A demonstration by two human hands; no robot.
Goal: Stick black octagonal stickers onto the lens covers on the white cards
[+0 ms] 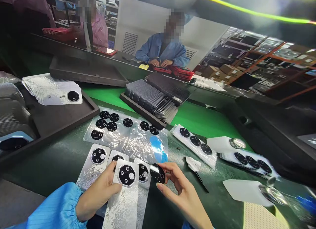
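Observation:
My left hand point(101, 191) grips a silver phone back cover point(120, 209) by its left edge. That cover carries a black octagonal camera plate with several round openings near its top. Between the thumb and fingers of my right hand point(184, 191) is a loose black octagonal camera lens cover point(157, 173), tilted, just right of the held back cover. Another phone back cover point(91, 168) lies on the table at the left, and parts of two more show behind the held one. Beyond them, several black lens covers point(112, 126) lie on clear plastic film point(120, 140).
A black tray point(145, 112) of stacked dark panels stands ahead; silver covers point(53, 90) are stacked at the left. Strips of lens covers point(195, 141), a black stick with white cloth point(194, 164) and metal-topped bottles point(249, 191) lie right. A co-worker point(163, 49) in blue sits opposite.

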